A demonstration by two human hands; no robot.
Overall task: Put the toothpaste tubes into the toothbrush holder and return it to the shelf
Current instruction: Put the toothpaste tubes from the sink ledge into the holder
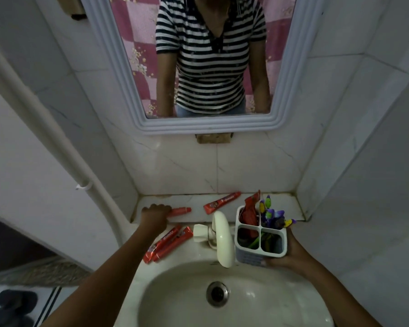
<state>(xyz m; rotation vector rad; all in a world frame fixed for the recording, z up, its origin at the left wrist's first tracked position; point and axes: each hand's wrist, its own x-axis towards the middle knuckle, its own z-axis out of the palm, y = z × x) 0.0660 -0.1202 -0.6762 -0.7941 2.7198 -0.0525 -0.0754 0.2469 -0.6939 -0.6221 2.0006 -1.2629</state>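
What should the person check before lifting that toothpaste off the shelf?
1. Left hand on the small tube: ok, fingers cover its end.
2. Grip closed tightly: cannot tell.
3. Right hand holds the holder upright: ok.
4. Free slot in the holder: ok, the front slots look partly free.
5. Other tubes out of the way: ok, the long tube lies apart on the shelf.

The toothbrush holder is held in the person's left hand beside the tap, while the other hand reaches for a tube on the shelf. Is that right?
Not quite. The head view shows the toothbrush holder in the right hand, beside the tap; the left hand reaches for the tube on the shelf.
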